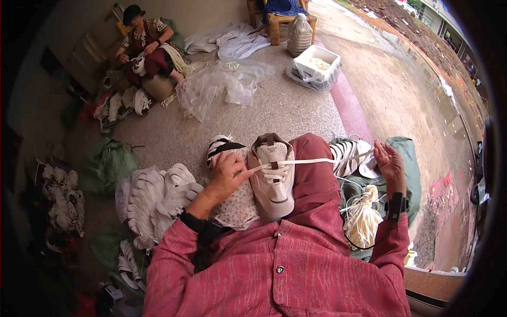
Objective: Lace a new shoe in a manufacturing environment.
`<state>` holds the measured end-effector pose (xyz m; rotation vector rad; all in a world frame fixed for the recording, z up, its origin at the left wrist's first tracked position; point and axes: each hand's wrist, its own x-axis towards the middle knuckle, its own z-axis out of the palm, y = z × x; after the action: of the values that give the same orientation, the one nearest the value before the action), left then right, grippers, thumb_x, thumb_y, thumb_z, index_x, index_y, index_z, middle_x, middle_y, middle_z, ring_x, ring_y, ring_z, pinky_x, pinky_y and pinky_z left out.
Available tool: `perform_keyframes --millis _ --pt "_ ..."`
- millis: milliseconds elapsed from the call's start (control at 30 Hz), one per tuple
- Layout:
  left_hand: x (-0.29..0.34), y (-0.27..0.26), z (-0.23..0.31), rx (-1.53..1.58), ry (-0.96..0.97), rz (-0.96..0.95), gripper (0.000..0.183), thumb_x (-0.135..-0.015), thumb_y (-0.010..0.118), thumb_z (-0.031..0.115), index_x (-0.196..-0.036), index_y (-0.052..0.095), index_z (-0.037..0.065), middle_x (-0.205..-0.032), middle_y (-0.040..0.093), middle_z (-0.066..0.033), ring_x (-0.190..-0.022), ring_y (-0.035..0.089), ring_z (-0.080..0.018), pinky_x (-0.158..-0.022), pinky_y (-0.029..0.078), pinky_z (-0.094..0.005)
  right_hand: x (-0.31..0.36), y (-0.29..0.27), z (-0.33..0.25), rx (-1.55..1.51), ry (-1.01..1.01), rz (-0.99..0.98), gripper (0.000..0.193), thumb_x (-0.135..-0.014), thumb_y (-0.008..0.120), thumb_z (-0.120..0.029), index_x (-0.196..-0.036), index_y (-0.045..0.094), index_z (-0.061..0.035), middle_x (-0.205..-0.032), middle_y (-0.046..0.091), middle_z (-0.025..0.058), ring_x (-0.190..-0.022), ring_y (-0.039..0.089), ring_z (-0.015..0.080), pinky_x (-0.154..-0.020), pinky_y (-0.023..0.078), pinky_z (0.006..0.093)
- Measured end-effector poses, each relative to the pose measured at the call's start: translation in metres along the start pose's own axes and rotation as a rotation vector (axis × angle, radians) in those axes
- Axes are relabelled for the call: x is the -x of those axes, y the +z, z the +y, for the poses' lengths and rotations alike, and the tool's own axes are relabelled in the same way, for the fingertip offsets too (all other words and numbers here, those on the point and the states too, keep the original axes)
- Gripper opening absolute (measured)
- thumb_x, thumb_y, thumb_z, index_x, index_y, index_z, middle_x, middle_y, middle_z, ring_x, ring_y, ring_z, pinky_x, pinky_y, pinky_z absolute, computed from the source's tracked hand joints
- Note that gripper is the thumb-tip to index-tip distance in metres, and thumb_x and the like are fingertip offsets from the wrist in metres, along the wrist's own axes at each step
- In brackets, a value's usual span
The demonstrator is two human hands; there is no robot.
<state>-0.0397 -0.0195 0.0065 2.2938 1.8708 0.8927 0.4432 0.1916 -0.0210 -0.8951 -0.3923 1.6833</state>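
A white and beige sneaker (276, 187) with a brown tongue tab rests on my lap, toe toward me, partly laced. A flat white shoelace (311, 161) runs from its upper eyelets out to the right, pulled nearly straight. My right hand (390, 162) is raised at that far end, fingers closed on the lace. To the left of the sneaker, my left hand (228, 173) pinches a short length of lace close by the eyelets. Beneath that hand a flower-patterned cloth (236, 203) covers my left thigh.
Stacked white shoes (153, 198) lie at my left. On my right are striped shoes (351, 156), a hank of cream laces (364, 216) and a green sack (405, 153). A seated person (150, 47) handles a shoe at far left. A white box (319, 63) stands ahead.
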Motion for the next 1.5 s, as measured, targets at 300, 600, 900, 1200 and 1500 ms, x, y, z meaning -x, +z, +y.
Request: perform_keyframes --millis 300,600,900,1200,1500 --pt "-0.01 -0.024 0.018 -0.081 0.01 0.235 0.015 -0.076 0.074 0.02 -0.086 0.066 0.012 -0.09 0.059 -0.0007 -0.091 0.055 -0.022 -0.087 0.035 -0.0398 0.047 0.064 0.064 0.952 -0.287 -0.258 0.036 -0.087 0.064 -0.013 -0.122 0.059 -0.0032 -0.101 0.067 0.0089 -0.067 0.063 0.0092 -0.048 0.047 0.0222" --pt "-0.034 0.007 0.051 -0.026 0.097 0.05 0.013 -0.073 0.073 0.014 -0.083 0.065 0.01 -0.078 0.054 -0.0061 -0.079 0.057 -0.0277 -0.076 0.044 -0.0386 0.094 0.155 0.134 1.402 -0.403 -0.778 0.025 -0.089 0.06 -0.009 -0.114 0.061 -0.0046 -0.092 0.069 0.0108 -0.074 0.067 0.0241 -0.068 0.053 0.0349" --pt "-0.039 0.012 0.028 0.582 -0.255 -0.269 0.009 -0.083 0.065 0.014 -0.082 0.062 0.005 -0.085 0.049 -0.0037 -0.075 0.051 -0.0164 -0.066 0.041 -0.0329 0.081 0.164 0.142 1.501 -0.582 -0.904 0.021 -0.091 0.057 -0.022 -0.094 0.063 -0.0022 -0.077 0.064 0.0198 -0.077 0.062 0.0398 -0.067 0.048 0.0455" --pt "-0.04 0.036 0.049 0.0 -0.288 -0.115 0.017 -0.085 0.061 0.021 -0.095 0.058 0.008 -0.097 0.053 -0.0166 -0.091 0.058 -0.0378 -0.075 0.048 -0.0458 0.086 0.168 0.126 1.251 0.004 -1.277 0.024 -0.094 0.057 -0.022 -0.091 0.065 0.0002 -0.075 0.064 0.0068 -0.071 0.062 0.0212 -0.062 0.045 0.0344" --pt "-0.022 -0.006 0.016 0.106 -0.458 0.075 0.038 -0.078 0.076 0.038 -0.094 0.056 0.009 -0.07 0.054 -0.0027 -0.063 0.056 -0.0223 -0.06 0.046 -0.0367 0.078 0.145 0.073 0.328 0.088 -0.724 0.025 -0.095 0.059 -0.025 -0.102 0.064 -0.0016 -0.075 0.054 -0.0057 -0.057 0.038 0.0016 -0.048 0.032 0.0189"
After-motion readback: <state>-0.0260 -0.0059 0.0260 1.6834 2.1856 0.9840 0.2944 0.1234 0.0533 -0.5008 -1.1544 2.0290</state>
